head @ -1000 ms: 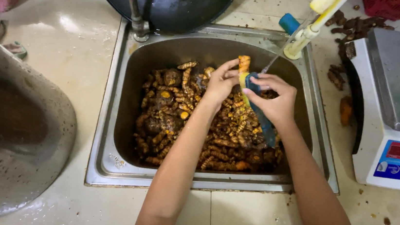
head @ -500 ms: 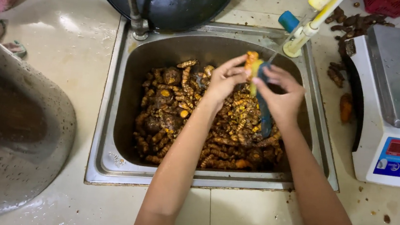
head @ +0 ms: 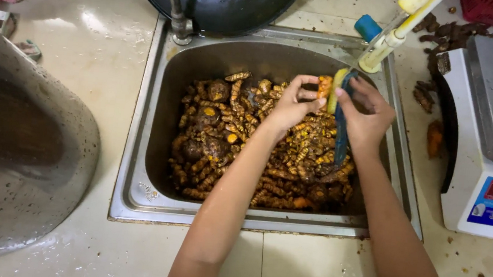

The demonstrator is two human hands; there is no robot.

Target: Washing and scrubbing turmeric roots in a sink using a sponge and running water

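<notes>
Two bare forearms are coming into the picture from the bottom edge, and both are showing no sleeve, no cuff and no glove anywhere along the visible length. The left hand (head: 289, 106) is wearing no ring and no bracelet that can be seen, and its wrist is carrying no watch or band. The right hand (head: 366, 117) is looking the same, with uncovered fingers and an uncovered wrist; the nails are appearing short, but they are too small in this view to tell more about them.
</notes>
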